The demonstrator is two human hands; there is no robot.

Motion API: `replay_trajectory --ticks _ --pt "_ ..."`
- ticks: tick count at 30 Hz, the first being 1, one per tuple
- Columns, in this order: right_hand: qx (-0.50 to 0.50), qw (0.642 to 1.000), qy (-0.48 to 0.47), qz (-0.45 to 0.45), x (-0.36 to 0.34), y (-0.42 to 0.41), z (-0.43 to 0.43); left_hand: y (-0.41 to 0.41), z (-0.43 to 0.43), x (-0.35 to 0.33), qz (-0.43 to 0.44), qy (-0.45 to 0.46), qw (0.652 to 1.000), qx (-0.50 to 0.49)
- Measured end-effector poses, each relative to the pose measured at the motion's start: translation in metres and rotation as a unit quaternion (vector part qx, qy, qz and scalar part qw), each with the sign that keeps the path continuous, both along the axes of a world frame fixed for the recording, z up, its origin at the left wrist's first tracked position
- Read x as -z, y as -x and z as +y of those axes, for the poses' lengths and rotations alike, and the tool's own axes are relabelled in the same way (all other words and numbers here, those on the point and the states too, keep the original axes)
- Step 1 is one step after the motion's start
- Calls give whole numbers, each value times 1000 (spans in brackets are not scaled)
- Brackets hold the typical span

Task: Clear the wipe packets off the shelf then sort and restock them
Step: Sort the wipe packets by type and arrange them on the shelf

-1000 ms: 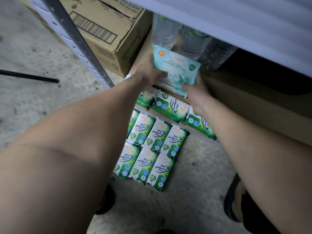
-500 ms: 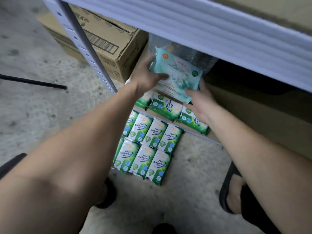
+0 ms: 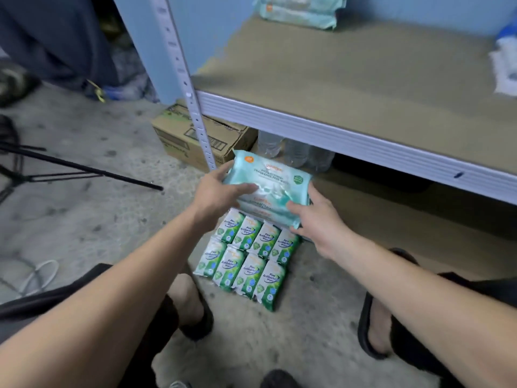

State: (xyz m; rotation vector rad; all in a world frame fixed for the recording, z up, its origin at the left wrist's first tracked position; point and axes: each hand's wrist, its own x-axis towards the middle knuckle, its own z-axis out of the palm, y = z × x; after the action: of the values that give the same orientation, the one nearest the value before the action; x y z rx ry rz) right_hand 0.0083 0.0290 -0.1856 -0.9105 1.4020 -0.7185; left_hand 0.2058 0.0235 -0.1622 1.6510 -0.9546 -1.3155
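Note:
A stack of light-teal wipe packets [image 3: 268, 177] hangs in front of the lower shelf, above the floor. My left hand [image 3: 221, 191] grips its left end, thumb across the top. My right hand [image 3: 316, 217] grips the right end from below and the side. Beneath them, several green pine antibacterial wipe packets [image 3: 249, 256] lie in rows on the concrete floor. On the upper shelf board [image 3: 335, 85], two more teal packets [image 3: 296, 9] are stacked at the back, and white-blue packets [image 3: 506, 68] sit at the right edge.
A grey metal shelf upright [image 3: 190, 93] stands left of the stack. A cardboard box [image 3: 193, 138] and clear water bottles [image 3: 296, 154] sit under the shelf. Tripod legs [image 3: 70, 169] cross the floor at left. My sandalled feet [image 3: 377, 323] flank the green packets.
Both hands have lifted the teal stack away from the lower shelf and toward me. The view has risen, so the upper shelf board now shows.

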Motion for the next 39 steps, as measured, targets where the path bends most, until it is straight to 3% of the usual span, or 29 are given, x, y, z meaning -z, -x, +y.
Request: replay_trajectory --ticks 7,11,17,24,31,34,39 --pt "-13 996 72 -51 -76 -12 51 -10 50 -87 -73 95 992 -27" --pt "-43 991 114 -55 -105 -7 66 -11 67 -121 -70 128 989 -25" --pt "-34 973 225 29 -142 19 57 9 62 -151 -8 182 983 -16" --pt "28 925 344 160 -170 83 12 61 13 -155 22 252 966 53" --pt "69 915 354 181 -176 143 -27 107 -47 -153 -19 292 947 131" --pt "38 919 333 209 -180 160 -35 116 -63 -143 -54 281 945 160" --pt "-13 911 275 308 -177 175 -39 105 -75 -129 -186 239 931 203"
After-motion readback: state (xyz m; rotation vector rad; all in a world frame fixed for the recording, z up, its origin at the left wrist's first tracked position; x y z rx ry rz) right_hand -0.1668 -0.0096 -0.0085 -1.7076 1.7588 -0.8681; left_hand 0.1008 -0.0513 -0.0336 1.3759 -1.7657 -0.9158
